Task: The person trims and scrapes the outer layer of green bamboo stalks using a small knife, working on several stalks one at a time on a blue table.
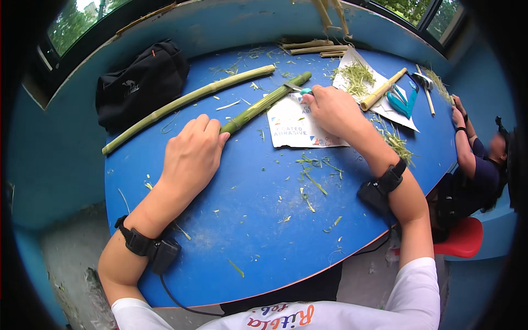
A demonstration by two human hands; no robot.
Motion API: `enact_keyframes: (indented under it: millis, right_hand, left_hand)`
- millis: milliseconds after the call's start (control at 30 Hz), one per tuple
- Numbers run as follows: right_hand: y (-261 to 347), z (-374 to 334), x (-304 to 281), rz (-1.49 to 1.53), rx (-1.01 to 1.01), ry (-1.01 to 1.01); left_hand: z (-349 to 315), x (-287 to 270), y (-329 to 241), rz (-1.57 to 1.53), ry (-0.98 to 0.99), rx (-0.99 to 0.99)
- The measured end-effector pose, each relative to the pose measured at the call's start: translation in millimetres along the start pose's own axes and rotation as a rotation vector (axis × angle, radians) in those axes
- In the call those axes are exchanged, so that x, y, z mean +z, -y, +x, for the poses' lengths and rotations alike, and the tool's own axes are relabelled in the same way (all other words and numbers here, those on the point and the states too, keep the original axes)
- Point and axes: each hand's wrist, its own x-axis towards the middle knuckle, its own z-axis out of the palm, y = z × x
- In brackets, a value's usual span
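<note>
Where print shows: the white sheet, lying under the right hand and beside the green stalk, carries blue lettering and small blue-and-red marks.
Bag marking: the black bag, at the far left of the counter, bears a pale emblem with pale lettering, plus a small orange tab.
Shirt marking: the white shirt at the lower edge carries multicoloured lettering.
Left hand: closed around the near end of the green stalk, fingers curled, knuckles upward.
Right hand: closed on the teal handle of the knife; the blade meets the green stalk near its far end.
Green stalk: positioned diagonally over the counter, near end in the left hand, far end pointing away and to the right.
Pale stalk: the longer pale stalk lies between the bag and the green stalk, well apart from the knife.
Right-side items: a short stalk piece, teal-handled shears and a heap of shavings rest on or beside white paper.
Loose strips: green shavings are scattered over the counter.
Co-worker: a seated person in dark clothing reaches to the counter's right edge.
</note>
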Motion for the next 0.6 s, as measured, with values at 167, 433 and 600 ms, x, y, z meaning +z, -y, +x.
enact_keyframes:
  millis: [167, 433, 600]
  right_hand:
    - [-17.5, 3.0, -2.4, 0.0, 0.062, 0.009]
    - [1.7, -5.6, -1.4, -0.003, -0.132, 0.012]
    - [9.3, -8.7, -1.9, -0.011, -0.187, 0.079]
  left_hand:
    - [1.1, -1.5, 0.0, 0.003, 0.009, -0.002]
    - [1.0, -4.3, -0.1, -0.008, 0.021, -0.026]
    - [0.1, -4.3, 1.6, -0.004, 0.015, -0.014]
